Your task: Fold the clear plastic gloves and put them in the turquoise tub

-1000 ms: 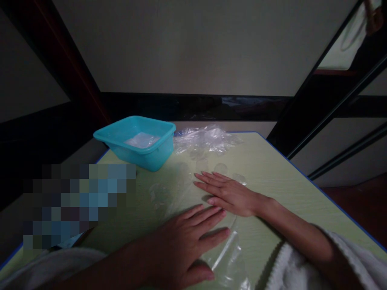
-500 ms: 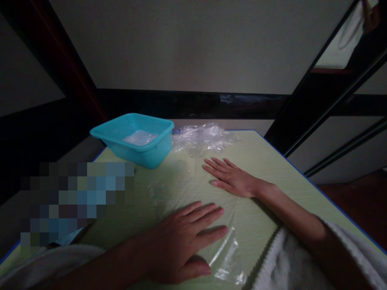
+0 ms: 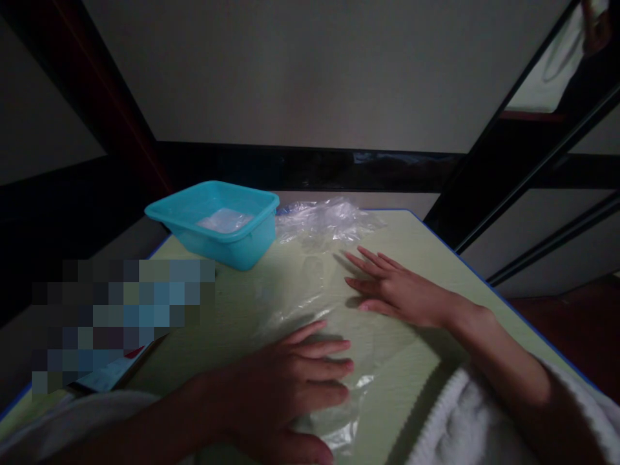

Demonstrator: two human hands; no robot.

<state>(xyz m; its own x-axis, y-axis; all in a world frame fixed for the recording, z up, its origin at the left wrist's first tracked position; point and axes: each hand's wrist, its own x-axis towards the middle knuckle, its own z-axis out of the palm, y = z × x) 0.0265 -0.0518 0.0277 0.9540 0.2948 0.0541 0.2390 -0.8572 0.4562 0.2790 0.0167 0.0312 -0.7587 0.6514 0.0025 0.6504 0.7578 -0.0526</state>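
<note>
A clear plastic sheet lies spread on a light green table. My left hand rests flat on its near part, fingers stretched out and pointing right. My right hand lies flat on the sheet's far right part, fingers spread toward the far left. Neither hand holds anything. White knitted sleeves cover both my forearms.
A turquoise plastic tub with something pale inside stands at the table's far left. A crumpled heap of clear plastic lies beside it at the far edge. A blurred patch covers the left. A wall and dark frames stand behind.
My right hand slid away from me and to the right over the sheet. My left hand drew slightly back toward me. The sheet's near edge bunched under the left hand.
</note>
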